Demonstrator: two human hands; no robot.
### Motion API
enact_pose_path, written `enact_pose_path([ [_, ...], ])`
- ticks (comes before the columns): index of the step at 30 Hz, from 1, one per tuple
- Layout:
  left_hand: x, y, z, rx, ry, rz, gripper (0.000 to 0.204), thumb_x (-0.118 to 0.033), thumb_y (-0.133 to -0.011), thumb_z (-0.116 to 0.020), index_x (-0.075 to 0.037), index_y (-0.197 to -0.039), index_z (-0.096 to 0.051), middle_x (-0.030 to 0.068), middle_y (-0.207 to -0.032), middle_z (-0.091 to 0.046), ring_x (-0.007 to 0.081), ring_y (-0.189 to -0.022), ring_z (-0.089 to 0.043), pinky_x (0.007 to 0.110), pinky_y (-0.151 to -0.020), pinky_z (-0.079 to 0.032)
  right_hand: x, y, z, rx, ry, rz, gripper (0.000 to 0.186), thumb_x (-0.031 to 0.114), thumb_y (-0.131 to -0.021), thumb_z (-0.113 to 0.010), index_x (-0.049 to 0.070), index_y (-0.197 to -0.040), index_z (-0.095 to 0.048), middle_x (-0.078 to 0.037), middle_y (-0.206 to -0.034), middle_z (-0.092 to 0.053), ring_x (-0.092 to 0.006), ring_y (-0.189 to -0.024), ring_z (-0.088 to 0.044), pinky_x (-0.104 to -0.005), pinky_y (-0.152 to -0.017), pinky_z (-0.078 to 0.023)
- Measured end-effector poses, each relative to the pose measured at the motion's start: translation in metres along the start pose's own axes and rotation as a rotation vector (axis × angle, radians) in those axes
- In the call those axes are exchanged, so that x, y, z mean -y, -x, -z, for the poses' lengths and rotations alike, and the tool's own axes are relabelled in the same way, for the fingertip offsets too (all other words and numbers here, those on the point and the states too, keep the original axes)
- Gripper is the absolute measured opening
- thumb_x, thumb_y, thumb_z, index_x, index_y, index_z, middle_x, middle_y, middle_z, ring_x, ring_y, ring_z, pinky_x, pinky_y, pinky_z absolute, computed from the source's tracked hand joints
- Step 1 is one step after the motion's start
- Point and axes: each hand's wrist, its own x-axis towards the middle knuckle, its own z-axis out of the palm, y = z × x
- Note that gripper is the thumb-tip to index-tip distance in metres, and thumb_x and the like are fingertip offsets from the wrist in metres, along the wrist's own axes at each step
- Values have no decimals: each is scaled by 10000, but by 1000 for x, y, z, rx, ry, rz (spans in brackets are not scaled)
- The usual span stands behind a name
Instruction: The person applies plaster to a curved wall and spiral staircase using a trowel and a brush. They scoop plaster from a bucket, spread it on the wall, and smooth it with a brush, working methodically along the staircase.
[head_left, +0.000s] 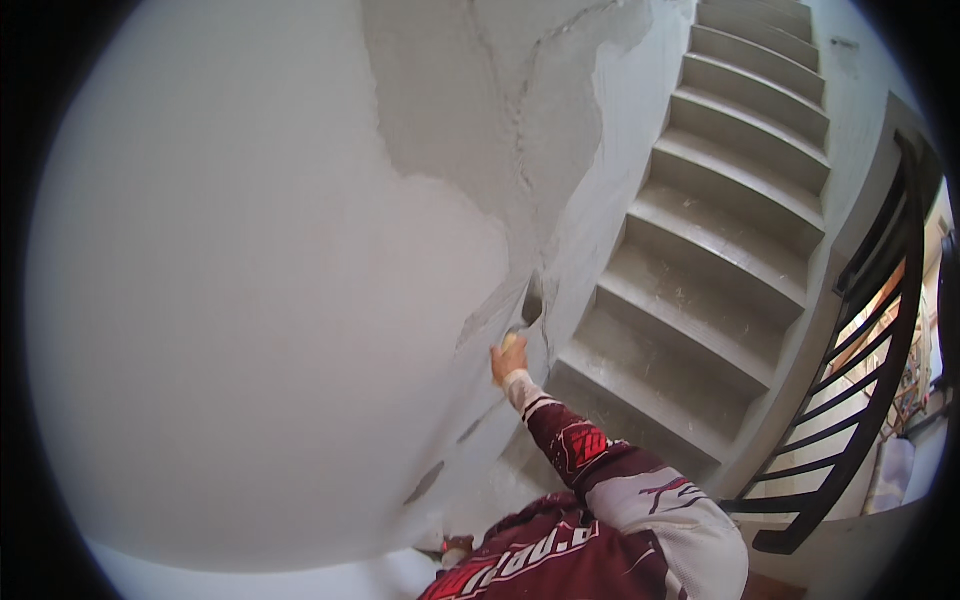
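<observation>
In the head view, gripping a pale-handled scraper (512, 341) in the right hand (507, 363), with fingers curled closed around the handle. Holding it up at the cracked, grey-patched white wall (260, 300), just left of the stairs (700, 275); cannot tell whether pressing the blade against the surface. Cannot tell the left hand's fingers from a small blurred shape (457, 547) beside the maroon shirt (545, 568).

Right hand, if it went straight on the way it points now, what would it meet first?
Most likely the wall: the flat-bladed tool in the right hand seems to be against it, though depth is hard to judge.
</observation>
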Motion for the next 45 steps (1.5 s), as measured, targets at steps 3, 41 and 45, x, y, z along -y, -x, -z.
enact_pose_path([
  [3, 8, 10, -18, 13, -32, -41, 279, -348, -731, -667, -126, -897, -698, 126, -934, -689, 301, -885, -668, 422, -755, -538, -37, 7, 10, -235, -59, 151, 441, 230, -829, -688, 34, -1087, -389, -256, -952, -596, -432, -854, -618, -494, -740, -503],
  [41, 84, 66, -48, -323, 743, 488, 464, -402, -781, -675, -17, -1039, -672, 173, -961, -697, 307, -944, -659, 390, -841, -498, -179, 127, 140, 773, 1047, 37, 543, 498, -763, -691, 9, -992, -634, -211, -938, -669, -370, -820, -665, -436, -702, -517],
  [45, 100, 84, -73, -480, 835, 586, 479, -396, -799, -657, 29, -1020, -664, 162, -922, -702, 296, -884, -670, 401, -793, -507, -187, 123, 135, 834, 1083, 274, 568, 530, -777, -657, 22, -1025, -617, -249, -969, -652, -432, -944, -616, -479, -799, -485],
])
